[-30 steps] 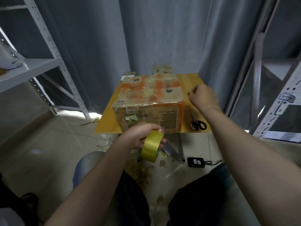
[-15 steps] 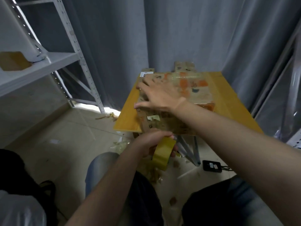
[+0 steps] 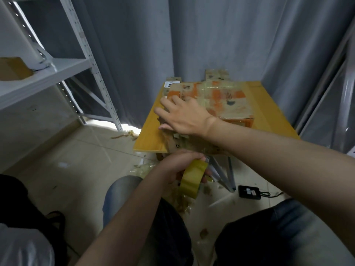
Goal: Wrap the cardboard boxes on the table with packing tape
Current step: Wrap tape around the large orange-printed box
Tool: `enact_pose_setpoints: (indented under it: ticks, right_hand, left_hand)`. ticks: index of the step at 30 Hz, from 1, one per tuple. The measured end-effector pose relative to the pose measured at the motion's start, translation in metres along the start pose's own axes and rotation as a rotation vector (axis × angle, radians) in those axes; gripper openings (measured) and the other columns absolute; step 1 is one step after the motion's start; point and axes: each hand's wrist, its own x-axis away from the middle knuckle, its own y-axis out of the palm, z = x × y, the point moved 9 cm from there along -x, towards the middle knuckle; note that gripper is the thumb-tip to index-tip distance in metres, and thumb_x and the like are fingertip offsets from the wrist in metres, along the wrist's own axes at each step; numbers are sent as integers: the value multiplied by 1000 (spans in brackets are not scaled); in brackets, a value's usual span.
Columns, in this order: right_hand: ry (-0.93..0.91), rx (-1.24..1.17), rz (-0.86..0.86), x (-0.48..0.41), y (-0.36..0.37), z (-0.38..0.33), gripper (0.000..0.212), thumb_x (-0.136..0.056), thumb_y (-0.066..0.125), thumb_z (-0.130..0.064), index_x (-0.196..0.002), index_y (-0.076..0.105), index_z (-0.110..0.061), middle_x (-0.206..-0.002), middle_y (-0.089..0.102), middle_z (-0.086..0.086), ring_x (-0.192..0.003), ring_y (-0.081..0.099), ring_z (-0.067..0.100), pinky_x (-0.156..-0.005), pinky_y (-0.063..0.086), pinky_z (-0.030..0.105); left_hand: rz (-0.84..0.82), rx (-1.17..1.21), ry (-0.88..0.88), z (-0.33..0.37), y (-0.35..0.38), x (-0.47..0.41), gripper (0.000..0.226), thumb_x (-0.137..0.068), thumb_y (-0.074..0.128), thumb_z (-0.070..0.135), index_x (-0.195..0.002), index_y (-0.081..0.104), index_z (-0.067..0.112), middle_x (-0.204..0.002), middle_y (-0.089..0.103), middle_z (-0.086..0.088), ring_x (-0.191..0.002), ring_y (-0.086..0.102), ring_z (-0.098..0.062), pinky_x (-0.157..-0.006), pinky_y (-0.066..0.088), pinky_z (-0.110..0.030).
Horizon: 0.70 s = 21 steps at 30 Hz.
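Roughly centred in the head view, one taped cardboard box point(image 3: 221, 96) with orange patches sits on one yellow table point(image 3: 148, 137), filling most of its top. Two hands are visible. The right hand point(image 3: 184, 116) lies flat on the box's top left corner, fingers straight and spread, holding nothing. Its forearm crosses from the lower right of the frame and hides much of the box's near face. The left hand point(image 3: 178, 164) is just below the table's near edge, fingers curled round one roll of yellow tape point(image 3: 193, 178), which stands on edge.

Behind the box, at the table's far side, two more cardboard pieces peek out: one with a white label point(image 3: 172, 83) and one taller point(image 3: 217, 74); whether they are whole boxes cannot be told. One small cardboard box point(image 3: 13, 68) rests on a grey metal shelf point(image 3: 48, 73) at the upper left. A grey curtain point(image 3: 211, 35) hangs behind. On the floor lie tape scraps point(image 3: 180, 200) between the person's knees and one black device point(image 3: 249, 191) with a cable, near the table legs.
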Motion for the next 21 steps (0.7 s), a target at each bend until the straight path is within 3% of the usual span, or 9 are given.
enact_pose_setpoints:
  ticks: [3, 5, 8, 10, 12, 15, 17, 21]
  right_hand:
    - [-21, 36, -15, 6, 8, -9, 57, -107, 32, -59, -140, 42, -13, -137, 50, 17, -106, 56, 33, -71, 53, 44]
    - [66, -85, 50, 6, -1, -2, 63, -104, 35, -64, -137, 48, -12, -132, 54, 15, -108, 57, 31, -77, 51, 43]
    - [332, -615, 58, 9, -8, 26, 51, -105, 43, -57, -132, 51, -15, -125, 57, 6, -111, 56, 25, -86, 46, 40]
    - [509, -966, 43, 15, -7, 43, 38, -106, 50, -48, -125, 53, -15, -116, 62, 4, -103, 59, 22, -85, 46, 39]
    - [590, -1126, 48, 23, -11, 53, 32, -106, 55, -40, -117, 61, -11, -104, 66, 1, -91, 61, 18, -82, 47, 35]
    - [594, -1246, 31, 41, -25, 65, 33, -104, 61, -40, -106, 73, -10, -84, 67, -14, -76, 59, 1, -70, 45, 19]
    - [582, -1310, -33, 54, -34, 70, 33, -100, 65, -45, -104, 77, -15, -84, 72, -12, -74, 63, -1, -65, 47, 14]
    - [558, -1282, -93, 69, -45, 79, 23, -93, 76, -41, -98, 81, -19, -88, 76, 12, -72, 63, 15, -67, 48, 30]
  left_hand:
    - [43, 20, 51, 6, -5, 12, 16, -100, 63, 23, -108, 70, 11, -99, 78, -22, -74, 74, -32, -79, 59, -42]
    - [71, 40, 84, 12, -10, 22, 16, -100, 63, 22, -110, 70, 12, -97, 78, -21, -72, 75, -31, -69, 62, -35]
    - [103, 72, 142, 25, -14, 38, 21, -101, 64, 22, -118, 66, 10, -96, 78, -22, -71, 75, -32, -66, 62, -36]
    - [125, 66, 196, 36, -18, 48, 21, -102, 64, 23, -120, 65, 12, -97, 79, -20, -72, 77, -31, -67, 61, -37]
    - [142, 84, 261, 48, -20, 58, 21, -102, 62, 22, -122, 64, 15, -100, 79, -18, -78, 79, -32, -69, 62, -36]
    - [143, 96, 368, 68, -20, 70, 27, -100, 64, 16, -128, 62, 16, -106, 80, -14, -91, 79, -34, -69, 64, -34]
    - [136, 115, 444, 83, -17, 76, 35, -97, 67, 10, -131, 60, 16, -109, 79, -12, -94, 79, -33, -70, 65, -34]
    - [179, 167, 566, 113, -13, 83, 42, -93, 71, 6, -132, 61, 20, -107, 80, -11, -88, 79, -33, -90, 59, -47]
